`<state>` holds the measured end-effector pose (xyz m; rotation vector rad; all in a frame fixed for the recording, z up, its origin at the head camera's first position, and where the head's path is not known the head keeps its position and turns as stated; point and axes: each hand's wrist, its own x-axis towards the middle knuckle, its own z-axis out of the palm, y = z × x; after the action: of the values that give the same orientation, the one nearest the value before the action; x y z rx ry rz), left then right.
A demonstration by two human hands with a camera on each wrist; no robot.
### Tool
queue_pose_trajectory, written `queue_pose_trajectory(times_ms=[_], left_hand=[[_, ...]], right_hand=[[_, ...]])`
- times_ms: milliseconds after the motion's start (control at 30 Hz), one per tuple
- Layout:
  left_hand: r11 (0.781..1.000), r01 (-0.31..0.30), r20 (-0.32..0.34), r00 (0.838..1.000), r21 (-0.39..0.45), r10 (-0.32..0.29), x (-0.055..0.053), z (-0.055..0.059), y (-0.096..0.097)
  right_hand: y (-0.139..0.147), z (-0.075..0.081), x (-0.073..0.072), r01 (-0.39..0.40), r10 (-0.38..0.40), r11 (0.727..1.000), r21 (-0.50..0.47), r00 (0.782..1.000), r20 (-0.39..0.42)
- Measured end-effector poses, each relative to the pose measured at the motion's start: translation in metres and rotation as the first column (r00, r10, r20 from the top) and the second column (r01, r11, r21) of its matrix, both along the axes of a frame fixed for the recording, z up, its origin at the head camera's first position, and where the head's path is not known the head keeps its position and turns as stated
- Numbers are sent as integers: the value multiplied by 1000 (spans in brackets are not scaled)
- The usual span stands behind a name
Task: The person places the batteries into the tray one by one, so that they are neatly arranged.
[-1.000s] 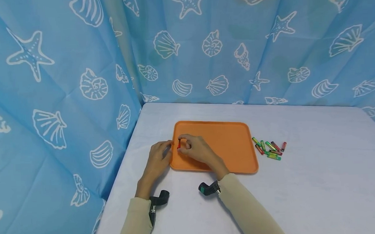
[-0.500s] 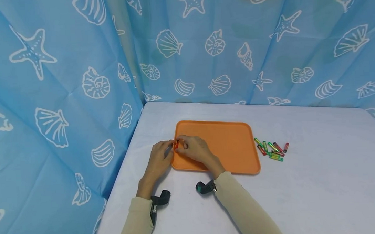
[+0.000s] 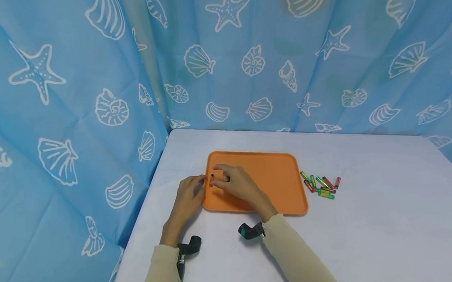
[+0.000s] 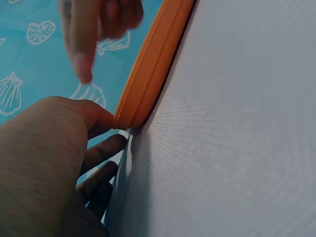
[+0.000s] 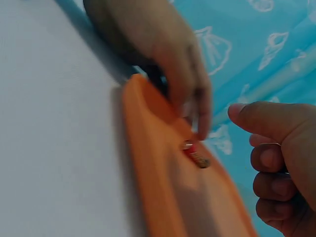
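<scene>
Resting at the tray's left edge, the left hand [image 3: 187, 200] is kept loose: the rim is touched by the thumb, and the other fingers are spread, nothing clasped as far as can be seen. The right hand [image 3: 242, 184] is held over the tray with thumb and forefinger parted, the other fingers bent in toward the palm. Nothing is gripped there either.

The red battery [image 3: 211, 180] is laid flat on the tray floor, close to the left rim, between the two hands and just beside the right one's thumb tip. It's pointed roughly front to back. Its label is too blurry to be read, fwiw.

The tray [image 3: 264, 181] itself is orange with rounded corners. Just past its right side, a loose bunch of batteries [image 3: 321, 185] is scattered, red ones and green-yellow ones, some overlapped.

Pale sleeves [image 3: 295, 248] and black wrist cameras [image 3: 251, 231] are worn. Everything's set on a white surface [image 3: 364, 235], backed by blue curtains [image 3: 223, 62] printed with shells and starfish.
</scene>
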<state>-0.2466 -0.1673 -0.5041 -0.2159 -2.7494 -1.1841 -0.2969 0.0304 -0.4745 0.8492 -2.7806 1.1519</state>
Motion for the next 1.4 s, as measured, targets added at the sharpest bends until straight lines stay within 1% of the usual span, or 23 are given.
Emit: queue_pose_trajectory(times_ms=[100, 167, 300, 400, 467, 567, 633, 667, 767, 933, 1067, 1133, 1167, 1267, 1333, 1400], left_hand=[[1000, -6, -19, 1000, 14, 6, 0, 0, 0], [1000, -9, -10, 1000, 26, 9, 1, -1, 0], [999, -1, 29, 1000, 42, -1, 4, -3, 0], [999, -3, 16, 1000, 53, 3, 2, 0, -1], [999, -11, 7, 1000, 46, 11, 2, 1, -2], [999, -15, 6, 1000, 39, 15, 1, 3, -1], [999, -7, 13, 1000, 37, 6, 1, 4, 0], [999, -2, 16, 1000, 36, 1, 0, 5, 0], [999, 0, 31, 1000, 34, -1, 1, 4, 2], [999, -5, 53, 999, 34, 3, 4, 4, 1], [999, 2, 52, 999, 33, -3, 3, 3, -2], [999, 8, 40, 999, 34, -10, 3, 0, -2], [999, 11, 36, 999, 34, -12, 2, -1, -2], [999, 25, 24, 999, 40, -26, 2, -3, -1], [999, 31, 24, 999, 44, -32, 2, -1, -1], [999, 32, 30, 999, 43, -33, 3, 2, -1]], right_hand=[[11, 14, 6, 9, -9, 1000, -6, 1000, -28], [20, 21, 12, 10, -10, 1000, 7, 999, -39], [42, 31, 22, 30, -27, 998, 52, 998, -57], [59, 46, 23, 55, -48, 997, 56, 993, -112], [71, 56, 26, 61, -56, 998, 28, 984, -171], [89, 73, 29, 54, -56, 998, -15, 959, -276], [103, 81, 33, 59, -67, 998, -36, 942, -328], [109, 85, 35, 65, -75, 997, -42, 935, -347], [130, 90, 42, 93, -100, 995, -35, 926, -363], [162, 87, 49, 171, -164, 985, -12, 918, -361], [181, 84, 51, 261, -246, 965, -9, 898, -366], [190, 83, 51, 301, -277, 954, 15, 897, -346], [194, 82, 50, 312, -286, 949, 33, 902, -324], [207, 78, 46, 315, -288, 943, 110, 934, -212], [217, 73, 42, 284, -266, 942, 180, 957, -119], [227, 67, 37, 235, -234, 941, 242, 972, -33]])
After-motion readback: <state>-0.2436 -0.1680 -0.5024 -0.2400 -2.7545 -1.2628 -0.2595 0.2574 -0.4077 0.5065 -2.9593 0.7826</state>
